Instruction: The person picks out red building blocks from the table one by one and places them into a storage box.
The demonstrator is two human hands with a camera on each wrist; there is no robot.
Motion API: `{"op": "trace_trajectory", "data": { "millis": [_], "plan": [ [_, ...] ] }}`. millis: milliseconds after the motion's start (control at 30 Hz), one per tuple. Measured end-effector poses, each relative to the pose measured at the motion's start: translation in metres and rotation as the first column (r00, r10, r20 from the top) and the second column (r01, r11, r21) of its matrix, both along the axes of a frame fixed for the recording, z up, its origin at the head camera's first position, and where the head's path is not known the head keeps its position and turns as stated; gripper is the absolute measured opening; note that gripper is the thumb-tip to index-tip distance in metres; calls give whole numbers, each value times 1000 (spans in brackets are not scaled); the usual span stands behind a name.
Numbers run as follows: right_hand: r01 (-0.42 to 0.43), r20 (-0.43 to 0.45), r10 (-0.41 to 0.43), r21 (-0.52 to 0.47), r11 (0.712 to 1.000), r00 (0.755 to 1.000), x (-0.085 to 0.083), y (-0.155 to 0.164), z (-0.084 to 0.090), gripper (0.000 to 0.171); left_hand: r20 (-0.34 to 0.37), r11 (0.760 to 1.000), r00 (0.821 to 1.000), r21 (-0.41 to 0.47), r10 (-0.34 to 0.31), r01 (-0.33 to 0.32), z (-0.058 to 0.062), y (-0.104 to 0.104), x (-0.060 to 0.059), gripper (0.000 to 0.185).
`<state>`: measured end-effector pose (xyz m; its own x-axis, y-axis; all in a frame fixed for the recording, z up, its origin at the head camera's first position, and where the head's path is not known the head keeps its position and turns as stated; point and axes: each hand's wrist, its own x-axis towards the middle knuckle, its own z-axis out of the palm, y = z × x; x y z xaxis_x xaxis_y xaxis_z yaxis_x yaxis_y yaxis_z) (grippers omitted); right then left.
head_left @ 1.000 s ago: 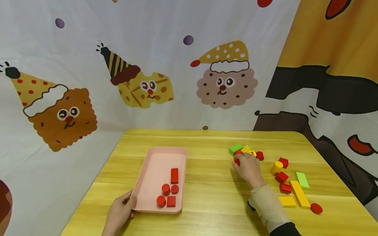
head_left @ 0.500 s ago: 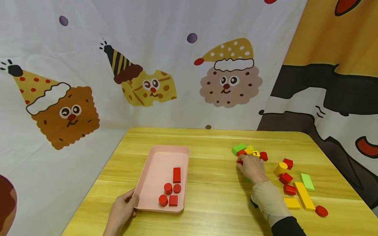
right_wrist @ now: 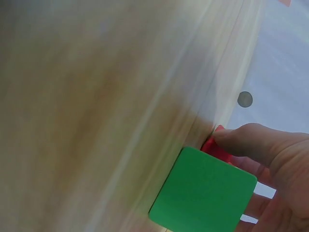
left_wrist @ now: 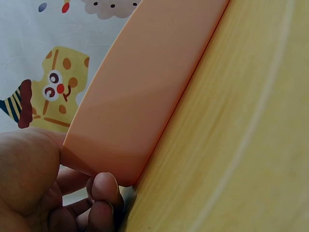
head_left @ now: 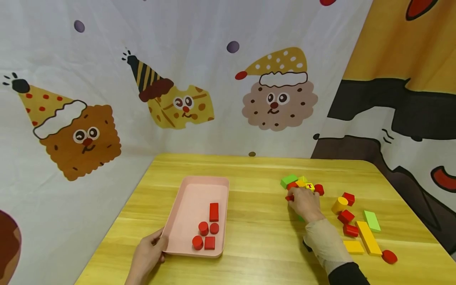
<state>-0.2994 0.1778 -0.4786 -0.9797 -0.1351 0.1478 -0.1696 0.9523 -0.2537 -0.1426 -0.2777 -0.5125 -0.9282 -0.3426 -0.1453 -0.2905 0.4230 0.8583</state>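
Observation:
My left hand (head_left: 147, 253) grips the near left corner of a pink tray (head_left: 178, 213), with the thumb at its rim and the fingers curled below in the left wrist view. Several red blocks, among them an upright cylinder (head_left: 197, 242) and a rectangular block (head_left: 213, 212), lie in the tray's right half. At the cluster of blocks on the right, my right hand (head_left: 305, 204) pinches a small red block (right_wrist: 217, 148) low at the tabletop. A green square-faced block (right_wrist: 203, 191) stands right beside it, mostly hidden under the hand in the head view.
Beyond the right hand lie a green block (head_left: 289, 181), a yellow cube marked T (head_left: 310, 187) and a red block (head_left: 319, 190). To its right are scattered a yellow cylinder (head_left: 340, 204), a long yellow block (head_left: 368, 238), a light green block (head_left: 372, 221) and a red disc (head_left: 389, 257).
The head view has shifted slightly, so everything sits a little farther right in it. The left hand keeps its hold on the tray; the right hand stays low at the same red block.

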Motion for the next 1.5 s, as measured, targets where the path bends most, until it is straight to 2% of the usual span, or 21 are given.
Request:
{"op": "trace_trajectory", "data": {
  "millis": [400, 600, 833, 1000, 1233, 1367, 1500],
  "plan": [
    [-67, -88, 63, -38, 997, 994, 4, 0, 1, 42, 1, 1000, 1000, 0, 2, -2, -1, 0, 3, 45],
    [-100, -173, 94, -30, 995, 981, 8, -5, 10, 40, -16, 1000, 1000, 5, 0, 0, -3, 0, 2, 44],
    [-174, -272, 170, 12, 985, 947, 16, -21, 15, 31, -16, 1000, 1000, -2, 6, -6, -3, 0, 3, 44],
    [-211, -269, 209, 22, 977, 940, 19, -34, 11, 24, -10, 1000, 1000, 7, 8, -8, -2, -2, 2, 43],
    [-216, -265, 216, 32, 976, 940, 20, -52, 5, 27, -23, 1000, 1000, -4, -8, 8, -1, -3, 1, 44],
    [-245, -277, 250, 55, 968, 928, 22, -64, -1, 28, -12, 999, 1000, -41, -16, 15, -4, -4, 4, 44],
    [-272, -288, 276, 57, 961, 917, 26, -76, -4, 26, -28, 998, 999, -55, -22, 21, -5, -5, 4, 44]
  ]
}}
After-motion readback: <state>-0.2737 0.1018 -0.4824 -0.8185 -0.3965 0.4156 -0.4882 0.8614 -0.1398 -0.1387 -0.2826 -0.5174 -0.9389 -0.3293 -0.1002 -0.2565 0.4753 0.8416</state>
